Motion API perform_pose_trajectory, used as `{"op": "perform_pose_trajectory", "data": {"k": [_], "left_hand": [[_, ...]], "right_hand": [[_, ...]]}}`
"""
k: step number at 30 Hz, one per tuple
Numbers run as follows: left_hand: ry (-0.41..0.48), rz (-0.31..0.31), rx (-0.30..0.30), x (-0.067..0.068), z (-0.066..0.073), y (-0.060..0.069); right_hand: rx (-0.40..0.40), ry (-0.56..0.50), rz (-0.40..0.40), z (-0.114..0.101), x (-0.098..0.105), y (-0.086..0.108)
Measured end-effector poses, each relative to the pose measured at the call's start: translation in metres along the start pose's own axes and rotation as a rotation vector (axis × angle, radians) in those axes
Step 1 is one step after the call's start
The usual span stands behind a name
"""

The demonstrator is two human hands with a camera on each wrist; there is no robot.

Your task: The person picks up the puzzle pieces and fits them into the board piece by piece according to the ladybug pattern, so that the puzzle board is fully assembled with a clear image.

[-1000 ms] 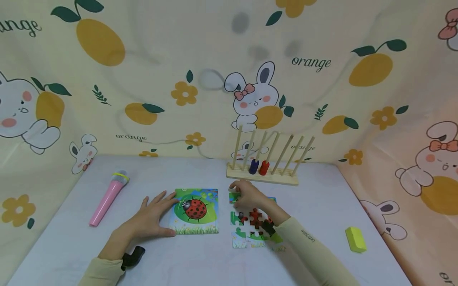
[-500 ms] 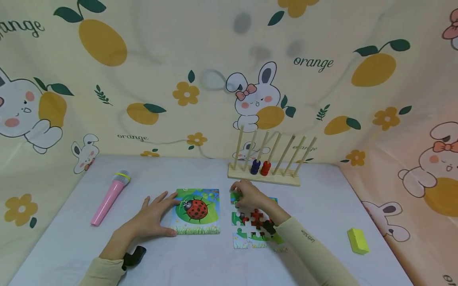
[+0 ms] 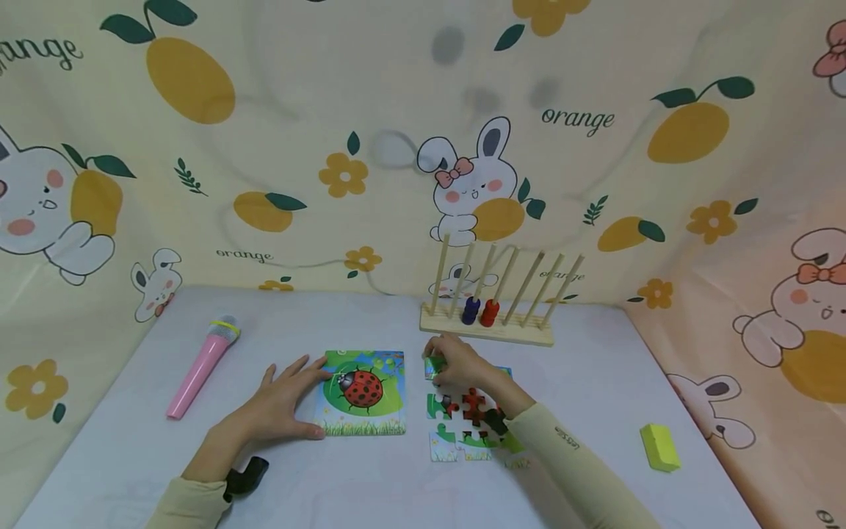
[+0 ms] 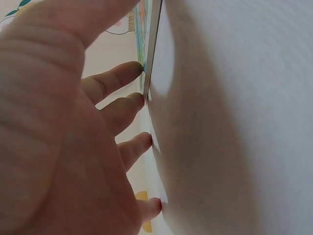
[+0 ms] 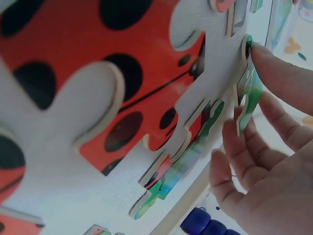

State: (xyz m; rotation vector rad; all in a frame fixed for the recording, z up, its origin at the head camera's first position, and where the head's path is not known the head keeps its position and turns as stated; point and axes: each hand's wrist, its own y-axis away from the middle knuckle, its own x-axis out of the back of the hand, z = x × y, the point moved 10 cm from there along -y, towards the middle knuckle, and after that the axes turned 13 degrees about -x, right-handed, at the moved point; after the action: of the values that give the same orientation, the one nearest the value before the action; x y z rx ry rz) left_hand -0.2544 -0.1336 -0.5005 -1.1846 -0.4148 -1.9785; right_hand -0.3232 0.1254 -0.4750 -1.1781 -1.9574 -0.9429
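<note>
One puzzle piece (image 5: 253,92) pinched by right hand (image 3: 457,361), thumb opposing fingers; whether fully off tabletop (image 3: 363,481), hard to tell. Other pieces (image 3: 473,405) toward its wrist, spaced apart, probably for easy picking. Left hand (image 3: 287,400) spread, touching ladybird board (image 3: 361,422) just rightward, likely steadying it.

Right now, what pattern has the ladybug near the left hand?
The ladybug is red with black spots, clearest in the head view.

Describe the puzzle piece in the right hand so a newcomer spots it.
On the white table, find the wooden peg rack at the back. In front of its left end, the right hand holds a green-printed puzzle piece. Unlike the loose pieces nearby, it's pinched rather than lying free.
</note>
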Motion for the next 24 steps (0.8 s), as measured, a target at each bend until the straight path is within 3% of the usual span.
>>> {"op": "perform_pose_trajectory", "data": {"k": [13, 18, 24], "left_hand": [[-0.042, -0.030, -0.022, -0.001, 0.004, -0.001], [-0.031, -0.030, -0.006, 0.000, 0.004, -0.001], [-0.030, -0.034, 0.009, 0.003, 0.005, 0.001]], "right_hand": [[0.113, -0.222, -0.073, -0.019, 0.007, -0.003], [0.101, -0.232, -0.054, -0.035, -0.001, -0.017], [0.121, -0.205, -0.079, -0.072, -0.022, -0.030]]}}
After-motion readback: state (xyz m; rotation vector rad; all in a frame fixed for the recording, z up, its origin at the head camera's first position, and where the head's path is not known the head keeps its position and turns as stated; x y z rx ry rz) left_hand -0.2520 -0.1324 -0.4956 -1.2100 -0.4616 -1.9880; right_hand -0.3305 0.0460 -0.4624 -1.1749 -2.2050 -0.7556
